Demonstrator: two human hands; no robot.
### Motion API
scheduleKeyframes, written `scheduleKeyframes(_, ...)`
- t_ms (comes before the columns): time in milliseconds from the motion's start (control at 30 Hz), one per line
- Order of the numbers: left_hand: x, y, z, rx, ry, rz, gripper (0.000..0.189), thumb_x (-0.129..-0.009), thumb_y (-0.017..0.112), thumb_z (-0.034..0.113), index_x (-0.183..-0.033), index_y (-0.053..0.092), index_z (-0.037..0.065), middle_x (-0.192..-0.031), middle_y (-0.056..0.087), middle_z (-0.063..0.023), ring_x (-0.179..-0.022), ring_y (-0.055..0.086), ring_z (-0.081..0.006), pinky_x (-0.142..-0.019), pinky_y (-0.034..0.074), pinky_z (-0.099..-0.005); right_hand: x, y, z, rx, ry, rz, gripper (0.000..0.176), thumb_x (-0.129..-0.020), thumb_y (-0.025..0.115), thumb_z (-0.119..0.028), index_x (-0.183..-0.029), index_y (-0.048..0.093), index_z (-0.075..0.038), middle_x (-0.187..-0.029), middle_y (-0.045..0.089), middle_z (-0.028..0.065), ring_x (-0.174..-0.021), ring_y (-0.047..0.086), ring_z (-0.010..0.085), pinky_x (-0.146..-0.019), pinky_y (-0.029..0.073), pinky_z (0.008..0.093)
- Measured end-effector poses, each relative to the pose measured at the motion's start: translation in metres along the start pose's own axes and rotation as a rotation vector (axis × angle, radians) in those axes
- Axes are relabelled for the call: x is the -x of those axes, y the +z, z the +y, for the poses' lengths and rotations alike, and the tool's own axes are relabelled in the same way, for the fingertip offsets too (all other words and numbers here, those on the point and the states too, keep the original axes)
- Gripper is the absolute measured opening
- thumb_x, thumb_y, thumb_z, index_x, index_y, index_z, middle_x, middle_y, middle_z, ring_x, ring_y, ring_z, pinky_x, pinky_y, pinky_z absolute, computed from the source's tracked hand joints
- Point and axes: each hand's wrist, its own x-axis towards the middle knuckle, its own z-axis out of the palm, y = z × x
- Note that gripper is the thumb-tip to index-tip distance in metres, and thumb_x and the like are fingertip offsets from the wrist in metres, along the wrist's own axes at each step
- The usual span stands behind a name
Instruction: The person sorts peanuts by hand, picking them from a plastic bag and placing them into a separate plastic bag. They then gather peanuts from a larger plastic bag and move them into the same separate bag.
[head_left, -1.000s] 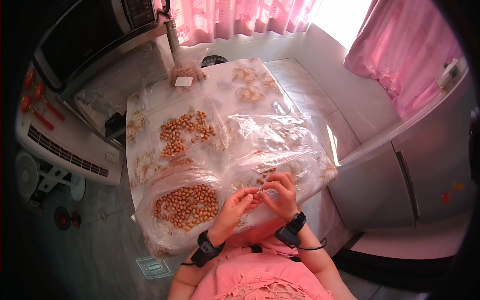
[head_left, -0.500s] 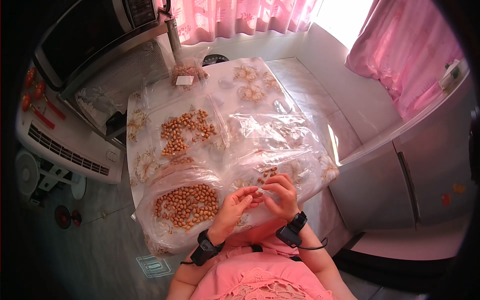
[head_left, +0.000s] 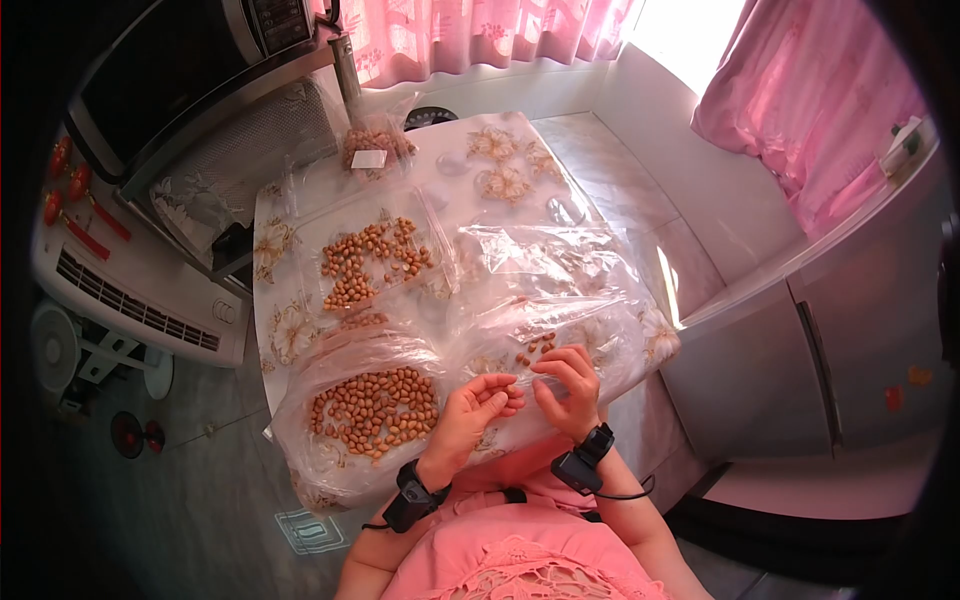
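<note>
At the table's front edge, my left hand [head_left: 477,412] has its fingers curled in a pinch; whatever it holds is too small to name. Just right of it is my right hand [head_left: 568,390], its thumb and fingers apart with nothing visible between them. A clear plastic bag [head_left: 610,325] lies beyond my right hand, with a few brown nuts [head_left: 535,347] on it. To the left of my left hand, an open plastic bag [head_left: 290,420] holds many brown nuts [head_left: 375,410]. More nuts [head_left: 365,265] lie on plastic behind that bag.
A filled bag with a white label [head_left: 369,159] stands at the back of the flowered table [head_left: 275,330]. A microwave [head_left: 165,75] on a rack is at the back left. Grey cabinet doors [head_left: 745,370] stand to the right, and pink curtains [head_left: 480,40] hang behind.
My right hand has moved slightly away from my left hand, and its thumb and fingers have parted. My left hand stays nearly in place.
</note>
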Motion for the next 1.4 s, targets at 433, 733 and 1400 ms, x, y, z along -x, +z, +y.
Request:
scheduleKeyframes(433,0.003,0.001,-0.002,0.025,0.019,-0.016,0.017,-0.106,0.056,0.014,-0.114,0.060,-0.001,-0.104,0.069,-0.0089,-0.094,0.068,-0.0156,-0.086,0.056,-0.0289,0.000,-0.001,0.000,0.007,0.000,-0.003,0.019,-0.072,0.072,-0.001,-0.090,0.071,-0.004,-0.094,0.067,0.0108,-0.092,0.062,0.0309,-0.081,0.052,0.0402)
scheduleKeyframes(733,0.018,-0.056,0.138,0.100,0.574,0.332,0.012,-0.103,0.061,0.015,-0.109,0.063,0.005,-0.090,0.067,-0.0025,-0.074,0.062,-0.0098,-0.066,0.053,-0.0240,0.001,0.001,-0.001,0.022,0.014,0.014,0.018,-0.071,0.073,-0.001,-0.088,0.070,-0.003,-0.094,0.067,0.0106,-0.093,0.062,0.0308,-0.082,0.052,0.0398)
scheduleKeyframes(1400,0.007,-0.058,0.145,0.367,0.434,0.222,0.019,-0.101,0.062,0.014,-0.119,0.063,0.006,-0.096,0.069,-0.0057,-0.079,0.064,-0.0121,-0.067,0.055,-0.0242,0.002,0.009,0.003,0.121,0.082,0.112,0.017,-0.074,0.074,0.001,-0.090,0.070,-0.004,-0.096,0.066,0.0106,-0.094,0.061,0.0313,-0.082,0.052,0.0401)
